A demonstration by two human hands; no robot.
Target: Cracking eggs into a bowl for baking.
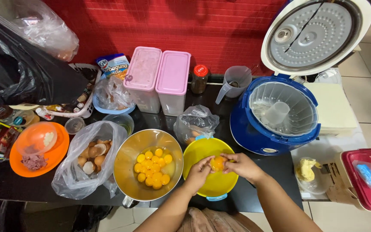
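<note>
- Hands: the left hand (pixel 199 171) and the right hand (pixel 240 165) meet over the yellow bowl (pixel 194 157), near the front edge of the desk (pixel 237 114). Both are clamped together on a cracked egg (pixel 218 163), fingers curled around the shell halves, with orange yolk showing between them.
- Yellow bowl: sits directly under the egg, just right of the steel bowl (pixel 129 159).
- Steel bowl: holds a cluster of whole yolks (pixel 153 168), touching one another in a little clear liquid.
- Shell bag: a clear plastic bag of eggshells (pixel 92 154) lies just left of the steel bowl, mouth open.
- Far side: two pink-lidded tubs (pixel 159 71), a brown jar with a red cap (pixel 199 78) and a measuring jug (pixel 235 79) stand along the red wall. A second clear bag (pixel 195 122) sits just beyond the yellow bowl.
- Right side: a blue rice cooker (pixel 254 133) stands open, lid raised, with a clear cup inside the pot.
- Left side: an orange plate (pixel 54 157) carries a clear bowl and pink slices.
- Risk, yolk rupture: a sharp shell edge or excess finger pressure would likely break the yolk and let it run into the yellow bowl.
- Risk, shell fragments: crumbling shell could drop pieces into the bowl below.
- Risk, spill: the yellow bowl's near rim sits at the desk edge; a knock from a forearm could tip it.
</note>
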